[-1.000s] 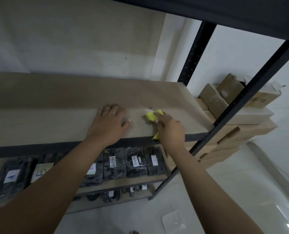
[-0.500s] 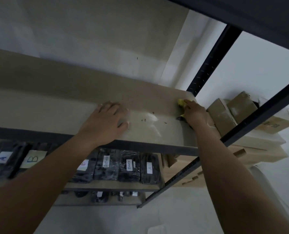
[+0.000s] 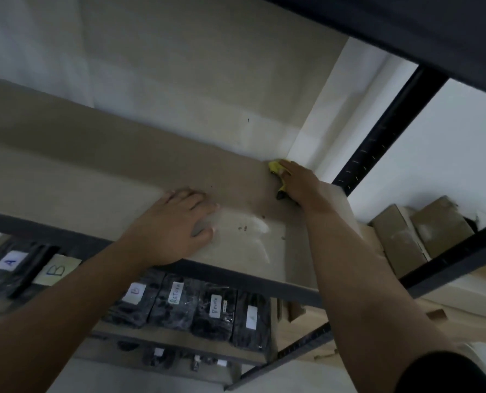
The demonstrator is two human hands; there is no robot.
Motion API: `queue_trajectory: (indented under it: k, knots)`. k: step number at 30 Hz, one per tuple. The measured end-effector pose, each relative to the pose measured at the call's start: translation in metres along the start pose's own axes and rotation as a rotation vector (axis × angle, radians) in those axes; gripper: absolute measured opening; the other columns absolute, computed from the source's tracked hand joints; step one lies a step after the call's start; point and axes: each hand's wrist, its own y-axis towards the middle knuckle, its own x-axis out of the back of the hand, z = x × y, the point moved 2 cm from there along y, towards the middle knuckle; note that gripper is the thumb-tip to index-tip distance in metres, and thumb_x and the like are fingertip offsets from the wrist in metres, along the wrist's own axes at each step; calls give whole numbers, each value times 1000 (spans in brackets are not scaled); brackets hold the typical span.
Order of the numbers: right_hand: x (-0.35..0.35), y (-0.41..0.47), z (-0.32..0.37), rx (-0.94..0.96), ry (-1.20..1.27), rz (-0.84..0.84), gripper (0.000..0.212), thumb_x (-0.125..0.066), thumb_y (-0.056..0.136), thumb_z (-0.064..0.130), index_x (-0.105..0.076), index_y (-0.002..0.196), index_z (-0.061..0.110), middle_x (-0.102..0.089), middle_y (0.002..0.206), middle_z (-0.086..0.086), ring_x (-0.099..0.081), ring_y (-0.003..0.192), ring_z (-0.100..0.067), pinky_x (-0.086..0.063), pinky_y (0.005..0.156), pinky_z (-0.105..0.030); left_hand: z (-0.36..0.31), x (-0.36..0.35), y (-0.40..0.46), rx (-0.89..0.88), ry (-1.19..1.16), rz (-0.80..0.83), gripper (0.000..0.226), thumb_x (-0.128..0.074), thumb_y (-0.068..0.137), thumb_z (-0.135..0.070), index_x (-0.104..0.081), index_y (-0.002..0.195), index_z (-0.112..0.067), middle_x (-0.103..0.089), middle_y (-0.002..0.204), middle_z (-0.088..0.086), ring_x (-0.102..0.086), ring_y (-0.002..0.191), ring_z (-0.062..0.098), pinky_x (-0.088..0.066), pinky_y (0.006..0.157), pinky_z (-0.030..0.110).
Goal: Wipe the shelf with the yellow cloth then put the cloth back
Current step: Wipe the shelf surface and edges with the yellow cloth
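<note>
Pressing yellow cloth (image 3: 275, 166) — right hand (image 3: 300, 182) now farther back, shelf (image 3: 100, 177) corner

A storeroom or stockroom is indicated. A tall rack of black perforated metal uprights (image 3: 378, 140) and pale beige shelf boards (image 3: 100, 177) is set against a plain white wall (image 3: 151, 61). On the lower board, black plastic-wrapped packs (image 3: 176, 304) are lined up side by side, each marked with a small white handwritten label (image 3: 10, 260), among them "A", "B" and "RETURN". To the right, brown cardboard boxes (image 3: 400, 245) are stacked on pale flat packages. A bare light floor (image 3: 307, 378) is seen below.
</note>
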Motion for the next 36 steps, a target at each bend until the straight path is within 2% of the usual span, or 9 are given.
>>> queue_trajectory:
  k: [6,11,14,18,21,24,26,31,36]
  knots:
    - [-12,5,23,116,3,56,36,-42,98,30,-48,133,32,-41,148,2,-41,133,-25,-32,107,-34,-1,2,-1,0,-45,-13,82,-2,72,-66,-23,145,-34,-22,155,-6,-11,143,15,-5,117,32]
    - [-14,-48,34,219,278,146,27,-53,93,20,-66,116,21,-55,136,1,-48,127,-14,-29,102,-14,2,2,1,0,-56,-23,82,-5,72,-66,-28,143,-34,-26,153,-5,-15,142,14,-8,116,32]
    - [-14,-93,40,259,363,186,23,-54,93,18,-68,111,18,-59,131,1,-51,122,-11,-34,107,-22,0,2,0,8,-67,-19,82,-4,72,-66,-28,143,-34,-26,153,-5,-15,142,14,-7,116,31]
    - [8,-128,38,193,421,270,22,-55,92,22,-69,110,23,-62,118,12,-58,107,-6,-43,93,-19,-1,6,-2,2,-59,4,74,-9,79,-63,-27,144,-32,-25,154,-3,-14,142,16,-6,116,33]
    - [40,-126,22,50,630,131,22,-54,92,15,-69,108,18,-65,118,2,-63,102,-20,-51,92,-33,-1,7,-3,-14,-51,12,81,-2,74,-64,-27,144,-30,-25,153,-3,-15,142,18,-7,117,35]
    - [50,-120,-16,-223,327,-88,28,-47,95,29,-64,117,25,-62,121,1,-59,91,-16,-45,84,-18,-3,8,-4,-20,-52,32,82,-1,75,-62,-25,144,-27,-23,154,-1,-13,142,19,-6,117,36]
    - [37,-116,-38,-293,94,-80,35,-45,95,35,-56,127,28,-53,137,-1,-54,113,-21,-40,97,-29,-4,9,-4,-22,-45,60,75,-5,82,-60,-21,146,-25,-19,155,1,-9,143,20,-5,118,38]
    - [1,-93,-10,-104,5,95,41,-43,97,29,-43,138,28,-32,152,0,-31,138,-22,-23,113,-34,0,8,-2,-79,4,232,66,-17,95,-55,3,149,-21,9,158,6,13,144,23,5,118,40]
    - [-22,-100,41,71,111,97,31,-50,94,27,-58,124,29,-45,145,1,-42,133,-22,-33,111,-37,3,9,-2,-107,-18,219,61,-17,98,-48,2,150,-21,10,158,6,13,144,20,8,117,34]
